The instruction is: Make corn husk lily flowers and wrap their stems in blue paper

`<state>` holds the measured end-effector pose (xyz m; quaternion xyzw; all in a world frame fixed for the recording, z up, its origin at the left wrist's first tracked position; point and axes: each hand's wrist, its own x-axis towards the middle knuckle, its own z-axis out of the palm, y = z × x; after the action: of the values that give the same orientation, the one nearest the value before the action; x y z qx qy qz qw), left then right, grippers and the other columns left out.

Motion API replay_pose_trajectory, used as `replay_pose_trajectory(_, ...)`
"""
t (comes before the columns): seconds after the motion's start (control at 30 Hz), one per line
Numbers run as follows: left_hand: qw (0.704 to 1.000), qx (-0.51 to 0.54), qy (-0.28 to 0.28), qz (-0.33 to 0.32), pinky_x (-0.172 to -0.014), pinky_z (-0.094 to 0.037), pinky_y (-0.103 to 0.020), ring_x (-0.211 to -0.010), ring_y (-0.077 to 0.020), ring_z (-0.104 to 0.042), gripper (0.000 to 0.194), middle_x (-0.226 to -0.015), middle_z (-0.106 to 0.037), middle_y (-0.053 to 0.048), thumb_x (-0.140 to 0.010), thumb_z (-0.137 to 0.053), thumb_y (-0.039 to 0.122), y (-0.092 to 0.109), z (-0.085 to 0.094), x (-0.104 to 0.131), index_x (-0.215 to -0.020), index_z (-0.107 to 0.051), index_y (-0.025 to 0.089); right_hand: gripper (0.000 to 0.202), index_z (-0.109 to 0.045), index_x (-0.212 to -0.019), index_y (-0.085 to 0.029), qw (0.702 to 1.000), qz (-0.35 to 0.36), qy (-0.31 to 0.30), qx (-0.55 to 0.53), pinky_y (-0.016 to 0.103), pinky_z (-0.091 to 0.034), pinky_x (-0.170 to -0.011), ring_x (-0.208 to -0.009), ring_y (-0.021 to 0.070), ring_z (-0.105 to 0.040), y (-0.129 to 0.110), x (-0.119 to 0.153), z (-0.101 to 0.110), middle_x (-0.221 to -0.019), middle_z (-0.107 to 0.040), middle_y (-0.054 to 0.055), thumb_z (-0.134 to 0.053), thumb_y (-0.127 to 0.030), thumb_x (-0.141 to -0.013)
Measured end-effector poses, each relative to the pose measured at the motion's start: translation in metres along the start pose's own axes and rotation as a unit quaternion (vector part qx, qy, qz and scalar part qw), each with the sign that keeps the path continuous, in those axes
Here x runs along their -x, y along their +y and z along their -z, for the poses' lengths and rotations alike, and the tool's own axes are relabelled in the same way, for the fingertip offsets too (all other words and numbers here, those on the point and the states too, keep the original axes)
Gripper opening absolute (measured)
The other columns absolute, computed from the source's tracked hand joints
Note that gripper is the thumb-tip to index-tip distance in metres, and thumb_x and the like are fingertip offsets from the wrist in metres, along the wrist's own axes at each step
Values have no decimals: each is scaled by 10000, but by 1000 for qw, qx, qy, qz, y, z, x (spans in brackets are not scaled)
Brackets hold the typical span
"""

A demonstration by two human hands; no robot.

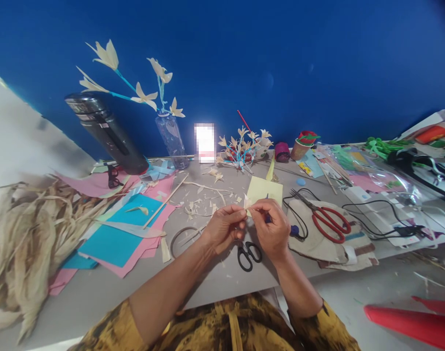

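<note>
Over the middle of the table, my left hand [225, 226] and my right hand [273, 226] meet fingertip to fingertip. Both pinch a small cream flower [246, 203] that looks made of dried husk; its lower part is hidden by the fingers. Behind my right hand lies a pale yellow paper square [264, 187]. Black-handled scissors [249, 256] rest just below my hands, their blades mostly covered. Cream husk scraps [198, 207] are scattered left of my left hand. Finished husk flowers [242, 146] on blue stems stand farther back.
At left are dried husks [21, 234], blue sheets [114, 236], a black flask [105, 131] and a plastic bottle [170, 139] holding tall flowers. Red-handled scissors [330, 224] lie on a folded cloth [313, 243] at right, near black cables and a white power strip [369, 207].
</note>
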<state>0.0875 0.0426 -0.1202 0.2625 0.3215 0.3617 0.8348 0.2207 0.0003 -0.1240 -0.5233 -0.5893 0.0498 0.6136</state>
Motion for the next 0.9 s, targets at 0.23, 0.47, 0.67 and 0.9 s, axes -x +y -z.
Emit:
replay_pose_trajectory(0.23, 999, -28, -12, -15, -367, -430, -171, -459, -67, -522, 353, -623, -598, 17, -601, -913, 299, -1, 1, 0, -753, -651, 118, 121, -633, -804, -213, 1000, 1, 0, 0, 290, -445, -618, -724, 167, -585, -2, 0, 1, -796, -657, 16, -624, -138, -898)
replay_pose_trajectory(0.47, 997, -60, -18, -47, -396, -426, -180, -475, -71, -513, 352, -616, -578, 33, -635, -894, 343, -2, 1, 0, -739, -621, 145, 94, -637, -822, -212, 1000, -5, -3, 7, 288, -440, -608, -666, 153, -537, 0, -1, 0, -795, -655, 10, -643, -151, -894)
replay_pose_trajectory(0.67, 997, -49, -22, -61, -464, -419, -183, -486, -60, -509, 375, -619, -583, 34, -633, -897, 360, -5, 2, -3, -754, -615, 143, 67, -634, -845, -211, 1000, -3, -13, 6, 280, -440, -584, -650, 145, -534, -2, 0, 1, -808, -653, 10, -661, -161, -881)
replay_pose_trajectory(0.9, 997, -19, -33, -68, -503, -415, -196, -499, -52, -492, 363, -656, -590, 28, -630, -901, 324, -2, 3, -3, -749, -619, 131, 63, -637, -840, -204, 1000, -17, -14, 6, 282, -442, -596, -651, 146, -538, 0, 5, 2, -786, -647, 12, -637, -183, -899)
